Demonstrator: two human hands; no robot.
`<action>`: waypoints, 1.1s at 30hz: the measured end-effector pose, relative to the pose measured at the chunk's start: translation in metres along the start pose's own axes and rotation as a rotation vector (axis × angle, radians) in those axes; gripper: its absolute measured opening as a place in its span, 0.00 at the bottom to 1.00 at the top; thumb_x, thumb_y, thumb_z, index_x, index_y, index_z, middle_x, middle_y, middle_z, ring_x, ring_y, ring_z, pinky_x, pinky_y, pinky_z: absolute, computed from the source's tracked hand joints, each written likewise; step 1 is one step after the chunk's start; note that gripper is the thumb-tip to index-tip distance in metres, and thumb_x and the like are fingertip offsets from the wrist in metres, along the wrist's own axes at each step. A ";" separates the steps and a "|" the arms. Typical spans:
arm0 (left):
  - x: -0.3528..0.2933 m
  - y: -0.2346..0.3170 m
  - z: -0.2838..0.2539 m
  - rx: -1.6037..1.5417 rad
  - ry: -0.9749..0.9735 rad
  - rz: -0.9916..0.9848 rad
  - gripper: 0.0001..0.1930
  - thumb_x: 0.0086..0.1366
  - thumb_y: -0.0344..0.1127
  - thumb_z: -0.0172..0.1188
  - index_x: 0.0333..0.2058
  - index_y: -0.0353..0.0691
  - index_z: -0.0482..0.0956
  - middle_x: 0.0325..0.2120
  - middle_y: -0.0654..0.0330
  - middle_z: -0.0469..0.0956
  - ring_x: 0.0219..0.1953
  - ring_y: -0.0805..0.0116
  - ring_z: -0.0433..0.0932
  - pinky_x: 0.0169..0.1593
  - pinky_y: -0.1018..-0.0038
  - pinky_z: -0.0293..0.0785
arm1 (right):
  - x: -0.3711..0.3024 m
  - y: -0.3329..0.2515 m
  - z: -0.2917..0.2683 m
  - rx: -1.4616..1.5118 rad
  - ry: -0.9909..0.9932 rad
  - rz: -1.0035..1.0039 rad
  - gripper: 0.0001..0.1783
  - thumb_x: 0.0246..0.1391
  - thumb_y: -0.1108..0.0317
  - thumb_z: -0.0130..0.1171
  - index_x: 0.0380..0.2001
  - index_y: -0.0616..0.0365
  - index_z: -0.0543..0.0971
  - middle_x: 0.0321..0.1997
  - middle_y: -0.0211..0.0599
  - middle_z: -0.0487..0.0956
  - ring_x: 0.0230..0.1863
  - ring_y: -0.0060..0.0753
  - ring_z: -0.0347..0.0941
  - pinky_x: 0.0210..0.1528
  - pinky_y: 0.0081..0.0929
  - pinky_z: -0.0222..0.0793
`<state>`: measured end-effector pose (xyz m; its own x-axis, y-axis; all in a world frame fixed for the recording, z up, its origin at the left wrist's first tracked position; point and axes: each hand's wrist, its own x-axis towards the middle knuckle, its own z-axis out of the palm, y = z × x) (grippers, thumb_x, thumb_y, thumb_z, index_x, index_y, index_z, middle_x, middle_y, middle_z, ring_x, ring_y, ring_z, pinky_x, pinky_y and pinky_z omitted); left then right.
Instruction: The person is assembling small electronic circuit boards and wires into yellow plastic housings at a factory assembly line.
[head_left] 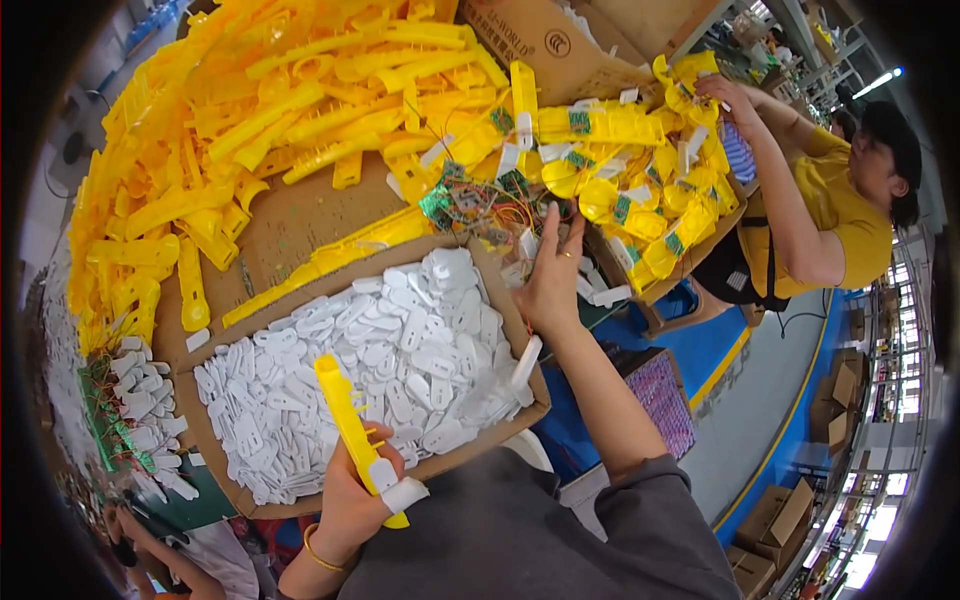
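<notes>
Low in the view, my left hand (358, 497) is closed around a long yellow plastic shell (343, 405), held upright with its ribbed side showing. White plastic pieces (398, 490) sit at the shell's lower end, by my fingers. My right hand (550, 275) reaches forward past the far right corner of the carton, its fingers stretched apart. Its fingertips are at a tangle of thin coloured wires (497, 212) and green circuit boards (438, 204). No held part shows in that hand. Beneath my left hand lies a carton (543, 395) of small white plastic covers (400, 345).
Yellow shells (240, 110) are heaped at the far left. A box at the right holds yellow shells with boards (650, 215), where a co-worker in yellow (800, 220) reaches in. Wired boards and white parts (130, 420) lie left of my carton. Cartons (780, 525) stand on the floor.
</notes>
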<state>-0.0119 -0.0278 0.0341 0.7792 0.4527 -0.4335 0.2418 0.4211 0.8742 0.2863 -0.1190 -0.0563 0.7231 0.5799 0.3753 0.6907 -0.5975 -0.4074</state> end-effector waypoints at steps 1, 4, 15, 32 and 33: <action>-0.003 -0.001 -0.002 0.038 0.016 -0.007 0.30 0.41 0.23 0.68 0.44 0.38 0.63 0.23 0.67 0.67 0.26 0.82 0.65 0.30 0.84 0.62 | 0.011 -0.006 0.004 -0.026 -0.013 0.032 0.59 0.31 0.64 0.69 0.63 0.60 0.43 0.61 0.76 0.42 0.62 0.73 0.43 0.62 0.46 0.47; -0.003 0.003 -0.002 0.068 0.053 -0.020 0.29 0.42 0.25 0.68 0.43 0.38 0.63 0.23 0.68 0.68 0.25 0.82 0.65 0.30 0.84 0.63 | 0.044 -0.003 0.011 0.016 0.002 0.005 0.56 0.30 0.65 0.69 0.63 0.54 0.49 0.59 0.71 0.50 0.61 0.68 0.48 0.58 0.44 0.54; 0.000 0.007 -0.012 0.021 0.050 -0.031 0.29 0.41 0.25 0.68 0.43 0.38 0.63 0.22 0.68 0.67 0.25 0.82 0.65 0.30 0.84 0.63 | 0.080 -0.021 -0.062 -0.004 -0.121 0.014 0.30 0.28 0.78 0.59 0.44 0.53 0.76 0.38 0.46 0.75 0.41 0.47 0.72 0.41 0.34 0.69; 0.000 0.003 -0.018 -0.068 0.096 0.043 0.31 0.39 0.24 0.69 0.43 0.39 0.64 0.23 0.67 0.68 0.25 0.81 0.65 0.29 0.84 0.62 | 0.084 -0.115 -0.136 0.366 0.275 -0.674 0.15 0.32 0.73 0.68 0.29 0.58 0.76 0.28 0.30 0.77 0.32 0.25 0.72 0.35 0.26 0.70; 0.002 0.002 -0.019 -0.072 0.106 0.060 0.31 0.39 0.24 0.69 0.43 0.39 0.64 0.23 0.67 0.68 0.25 0.81 0.65 0.29 0.84 0.62 | 0.064 -0.135 -0.129 0.405 0.194 -0.584 0.15 0.32 0.69 0.69 0.27 0.54 0.77 0.32 0.36 0.76 0.29 0.33 0.72 0.34 0.28 0.71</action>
<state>-0.0211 -0.0111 0.0313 0.7248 0.5577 -0.4046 0.1512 0.4442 0.8831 0.2413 -0.0723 0.1298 0.2533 0.6101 0.7507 0.9327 0.0518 -0.3569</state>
